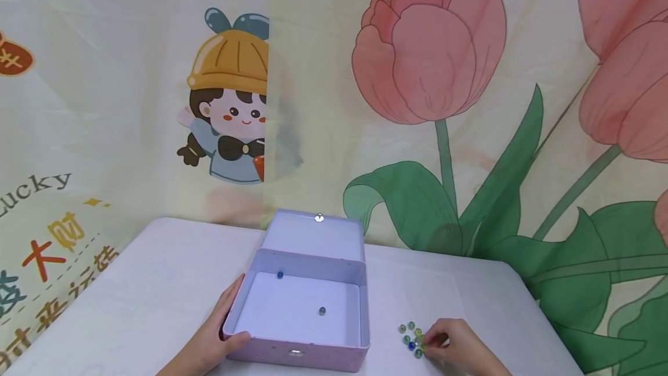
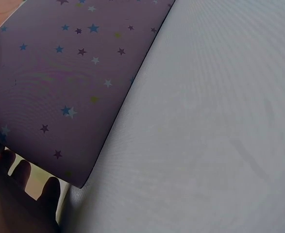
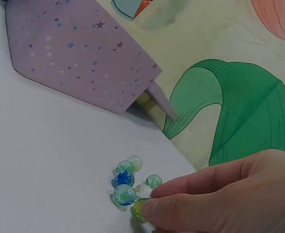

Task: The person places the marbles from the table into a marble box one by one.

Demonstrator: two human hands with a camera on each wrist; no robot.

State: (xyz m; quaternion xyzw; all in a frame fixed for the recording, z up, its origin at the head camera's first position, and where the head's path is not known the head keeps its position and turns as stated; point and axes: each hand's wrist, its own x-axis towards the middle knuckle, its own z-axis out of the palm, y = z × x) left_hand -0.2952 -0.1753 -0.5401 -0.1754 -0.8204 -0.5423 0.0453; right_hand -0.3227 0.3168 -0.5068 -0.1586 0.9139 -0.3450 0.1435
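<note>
An open lilac tin box [image 1: 297,350] stands on the table with a dark blue marble [image 1: 280,275] and a greenish marble [image 1: 322,311] inside. My left hand [image 1: 211,335] grips its left side near the front corner, thumb on the rim; in the left wrist view, fingers of the left hand [image 2: 25,189] show beside the star-patterned wall [image 2: 79,73]. Right of the box, my right hand [image 1: 459,344] is at a cluster of glass marbles [image 1: 411,325]. In the right wrist view, thumb and forefinger of the right hand [image 3: 225,194] pinch a yellow-green marble [image 3: 139,210], beside a blue marble [image 3: 124,178].
The box's lid [image 1: 315,234] stands open at the back, its clasp on the upper edge. A white cloth covers the table [image 1: 156,283]. Behind it hangs a printed backdrop [image 1: 313,103] with tulips and a cartoon child.
</note>
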